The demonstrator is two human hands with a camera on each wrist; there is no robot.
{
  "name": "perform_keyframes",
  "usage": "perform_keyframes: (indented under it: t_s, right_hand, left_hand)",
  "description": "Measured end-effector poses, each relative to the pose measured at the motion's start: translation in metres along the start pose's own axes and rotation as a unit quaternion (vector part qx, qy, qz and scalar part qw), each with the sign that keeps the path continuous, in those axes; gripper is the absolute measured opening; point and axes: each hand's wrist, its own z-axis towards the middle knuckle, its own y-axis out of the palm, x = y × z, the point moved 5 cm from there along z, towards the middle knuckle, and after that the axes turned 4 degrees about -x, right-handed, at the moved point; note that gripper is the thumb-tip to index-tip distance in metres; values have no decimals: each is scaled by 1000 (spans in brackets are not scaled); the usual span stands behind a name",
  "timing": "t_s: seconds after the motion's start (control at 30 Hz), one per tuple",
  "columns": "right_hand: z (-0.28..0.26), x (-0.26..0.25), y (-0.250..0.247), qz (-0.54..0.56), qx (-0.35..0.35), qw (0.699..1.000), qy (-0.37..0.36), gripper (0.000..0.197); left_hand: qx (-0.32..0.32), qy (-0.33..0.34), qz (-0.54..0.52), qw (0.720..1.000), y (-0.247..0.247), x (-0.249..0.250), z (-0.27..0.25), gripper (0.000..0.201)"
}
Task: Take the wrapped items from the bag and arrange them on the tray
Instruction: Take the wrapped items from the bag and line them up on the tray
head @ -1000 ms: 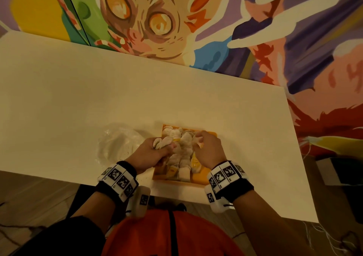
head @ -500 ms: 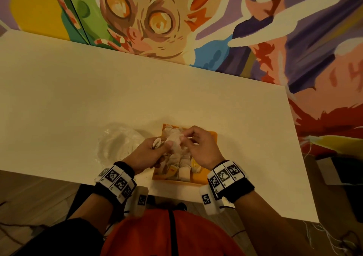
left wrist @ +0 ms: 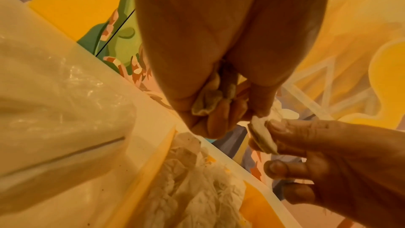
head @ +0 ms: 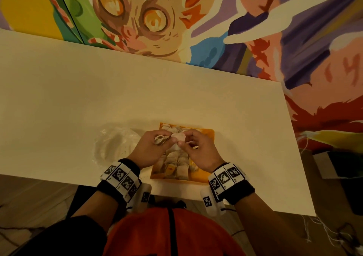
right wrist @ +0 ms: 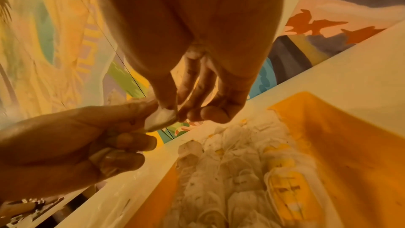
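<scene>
An orange tray (head: 208,137) near the table's front edge holds several white wrapped items (head: 179,165) in rows. Both hands hover over its far part. My left hand (head: 167,140) grips a small bunch of wrapped items (head: 161,139) in its curled fingers. A single wrapped item (head: 177,137) is pinched between my left thumb and the fingertips of my right hand (head: 183,141). The left wrist view shows the bunch (left wrist: 208,103) in the palm and the pinched item (left wrist: 260,136). In the right wrist view the pinched item (right wrist: 161,119) hangs above the tray (right wrist: 339,136).
A crumpled clear plastic bag (head: 115,145) lies on the white table (head: 98,90) just left of the tray. A painted wall runs along the table's far edge. The table's right edge lies well to the right of the tray.
My right hand left the far end of the tray and came to my left hand. Both now pinch one wrapped item, held a little higher above the tray.
</scene>
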Motion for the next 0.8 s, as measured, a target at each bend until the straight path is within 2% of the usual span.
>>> perform_keyframes:
  t_s: [0.1, 0.27, 0.37, 0.53, 0.67, 0.73, 0.8]
  right_hand:
    - [-1, 5, -4, -37, -1, 999, 18, 14]
    - [-7, 20, -22, -146, -4, 984, 103, 8]
    - [-10, 34, -25, -201, -37, 964, 171, 6]
    - [-15, 44, -16, -242, -119, 929, 255, 6]
    - [-12, 59, 1, -321, -151, 888, 293, 16]
    - [-12, 62, 3, -336, -140, 879, 309, 46]
    - [-12, 64, 3, -345, -120, 875, 316, 56]
  left_hand:
    - [1, -22, 5, 1000, 3, -5, 1, 12]
    - [-13, -82, 54, 995, 2, -28, -2, 22]
    - [-34, -96, 92, 991, 3, -37, -5, 30]
    - [-37, -108, 116, 987, 4, -40, -5, 31]
    - [-44, -113, 117, 986, 2, -42, -4, 34]
    - [-44, -116, 110, 986, 1, -43, -4, 36]
    - [-44, -113, 112, 986, 1, -42, -5, 37]
